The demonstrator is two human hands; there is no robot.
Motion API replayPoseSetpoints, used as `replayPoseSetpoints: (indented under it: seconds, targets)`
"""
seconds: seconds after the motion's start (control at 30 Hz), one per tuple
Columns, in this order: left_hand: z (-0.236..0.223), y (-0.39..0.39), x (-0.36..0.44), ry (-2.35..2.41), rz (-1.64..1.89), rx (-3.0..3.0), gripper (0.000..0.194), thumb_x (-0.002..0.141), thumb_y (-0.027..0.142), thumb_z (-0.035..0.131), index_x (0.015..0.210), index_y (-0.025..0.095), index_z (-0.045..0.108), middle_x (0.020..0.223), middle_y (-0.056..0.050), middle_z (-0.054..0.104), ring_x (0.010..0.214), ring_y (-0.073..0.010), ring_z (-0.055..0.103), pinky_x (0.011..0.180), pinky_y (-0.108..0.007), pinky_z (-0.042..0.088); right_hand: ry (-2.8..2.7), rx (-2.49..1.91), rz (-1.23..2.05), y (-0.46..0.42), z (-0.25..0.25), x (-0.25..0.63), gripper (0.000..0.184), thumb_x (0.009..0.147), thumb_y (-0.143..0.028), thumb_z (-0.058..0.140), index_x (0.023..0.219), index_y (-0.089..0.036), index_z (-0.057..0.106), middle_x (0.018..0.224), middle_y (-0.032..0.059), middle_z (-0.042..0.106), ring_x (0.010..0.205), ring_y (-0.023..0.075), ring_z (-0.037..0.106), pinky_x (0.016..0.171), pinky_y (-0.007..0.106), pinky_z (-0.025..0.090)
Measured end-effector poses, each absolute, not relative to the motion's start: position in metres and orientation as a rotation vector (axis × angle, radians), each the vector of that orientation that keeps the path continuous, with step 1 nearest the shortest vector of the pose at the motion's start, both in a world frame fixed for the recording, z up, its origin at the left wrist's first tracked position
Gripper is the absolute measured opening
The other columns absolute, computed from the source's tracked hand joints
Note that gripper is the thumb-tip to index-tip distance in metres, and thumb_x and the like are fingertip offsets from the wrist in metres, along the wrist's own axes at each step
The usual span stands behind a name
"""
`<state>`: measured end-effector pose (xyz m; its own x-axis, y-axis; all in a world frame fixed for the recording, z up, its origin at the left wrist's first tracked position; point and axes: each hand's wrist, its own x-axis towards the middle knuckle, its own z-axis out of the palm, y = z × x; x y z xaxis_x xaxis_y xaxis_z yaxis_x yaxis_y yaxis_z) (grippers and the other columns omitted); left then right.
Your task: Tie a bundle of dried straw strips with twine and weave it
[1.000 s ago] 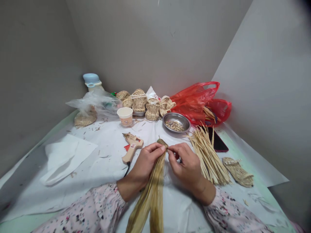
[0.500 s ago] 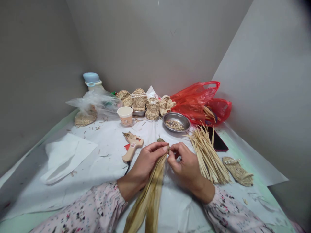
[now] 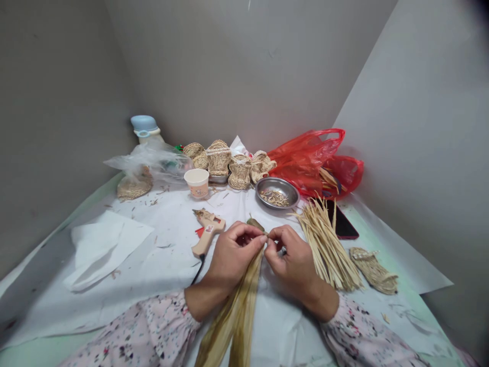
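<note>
Left hand [image 3: 234, 250] and right hand [image 3: 292, 265] pinch the gathered tip of a tan strip bundle [image 3: 239, 316] above the paper sheet [image 3: 160, 229], its tails hanging toward the person.

Fingertips press together, holding the strips tight. One red plastic bag [image 3: 305, 163] sits behind; one pile of straw strips [image 3: 328, 250] lies within right-hand reach; four woven straw pieces [image 3: 217, 158] stand at the back; one glue gun [image 3: 206, 234] lies by the left hand; one steel bowl [image 3: 277, 192] holds scraps.

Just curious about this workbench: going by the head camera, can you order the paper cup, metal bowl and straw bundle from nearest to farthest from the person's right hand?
1. Straw bundle, just to the side of the right hand, away from the body.
2. Metal bowl, straight ahead of the hand.
3. Paper cup, farther ahead, across toward the left hand's side.
</note>
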<state>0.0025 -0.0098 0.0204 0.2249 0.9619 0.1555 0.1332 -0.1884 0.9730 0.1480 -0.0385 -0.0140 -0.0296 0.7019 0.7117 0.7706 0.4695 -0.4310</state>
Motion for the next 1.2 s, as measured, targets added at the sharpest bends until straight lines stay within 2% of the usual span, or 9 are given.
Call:
replayPoseSetpoints:
  seconds: [0.17,0.43,0.63,0.77,1.0,1.2]
  targets:
    - [0.019,-0.008,0.0,1.033,1.018,1.685,0.003,0.074,0.019,0.063,0.074,0.017,0.065,0.075,-0.002,0.067,0.072,-0.0154,0.061,0.068,-0.026,0.046,-1.765,-1.272,-0.053,-0.039,-0.014,0.149,0.006,0.081,-0.014,0.051,0.083,-0.019,0.053,0.073,0.0007,0.055,0.06,0.013,0.054,0.058,0.026,0.044]
    - [0.005,0.004,-0.003,1.012,0.924,1.587,0.005,0.074,0.022,0.062,0.074,0.017,0.063,0.071,-0.001,0.065,0.066,-0.0148,0.058,0.06,-0.025,0.044,-1.786,-1.272,0.06,-0.036,-0.014,0.15,0.007,0.081,-0.013,0.05,0.082,-0.02,0.052,0.074,0.001,0.055,0.063,0.0137,0.053,0.059,0.026,0.044]
    - [0.009,0.001,-0.005,1.138,1.01,1.955,0.005,0.074,0.015,0.059,0.074,0.018,0.063,0.078,-0.002,0.06,0.068,-0.014,0.055,0.06,-0.025,0.041,-1.835,-1.255,0.176,-0.032,-0.017,0.151,0.009,0.082,-0.011,0.049,0.083,-0.019,0.052,0.083,0.0043,0.057,0.074,0.016,0.056,0.064,0.027,0.046]
    - [0.009,-0.001,-0.006,1.032,1.04,2.134,0.009,0.077,0.012,0.056,0.075,0.018,0.062,0.083,-0.003,0.058,0.07,-0.0129,0.054,0.061,-0.023,0.041,-1.791,-1.26,0.239,-0.031,-0.017,0.151,0.009,0.081,-0.011,0.05,0.082,-0.019,0.054,0.079,0.0028,0.057,0.07,0.0148,0.055,0.062,0.026,0.045]
    - [0.006,0.0,-0.011,0.782,1.038,2.171,0.016,0.077,0.007,0.053,0.081,0.02,0.062,0.088,-0.004,0.065,0.075,-0.0146,0.058,0.067,-0.025,0.043,-1.695,-1.288,0.349,-0.032,-0.014,0.152,0.008,0.08,-0.013,0.051,0.081,-0.018,0.056,0.075,0.0013,0.057,0.065,0.0139,0.054,0.06,0.025,0.044]
    - [0.008,0.004,-0.014,0.754,0.947,2.12,0.013,0.08,0.012,0.052,0.082,0.021,0.062,0.085,-0.004,0.067,0.072,-0.0145,0.058,0.066,-0.025,0.041,-1.633,-1.303,0.463,-0.031,-0.016,0.154,0.006,0.081,-0.016,0.051,0.08,-0.018,0.057,0.073,0.0014,0.058,0.064,0.0141,0.055,0.06,0.025,0.046]
